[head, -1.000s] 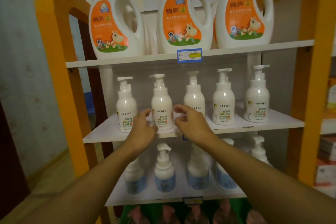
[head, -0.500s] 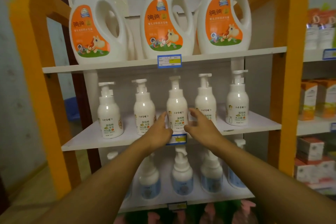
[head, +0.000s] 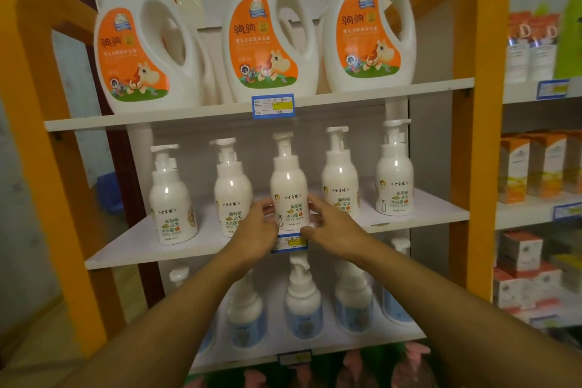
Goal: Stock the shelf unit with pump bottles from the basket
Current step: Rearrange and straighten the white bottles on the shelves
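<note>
Several white pump bottles stand in a row on the white middle shelf [head: 132,249] of an orange-framed shelf unit [head: 482,104]. My left hand [head: 255,230] and my right hand [head: 330,227] hold the base of the centre pump bottle [head: 288,186] from either side, with curled fingers touching its label. The bottle stands upright near the shelf's front edge, above a blue price tag [head: 289,244]. The other pump bottles [head: 171,198] stand apart on both sides. No basket is in view.
Three big white detergent jugs [head: 264,35] with orange labels fill the top shelf. Blue-labelled pump bottles [head: 304,302] stand on the lower shelf under my arms. A neighbouring shelf with orange and white boxes [head: 535,164] is at the right.
Both hands left the second bottle from the left and went right to the centre bottle, which they now hold. The view has swung right and drawn closer.
</note>
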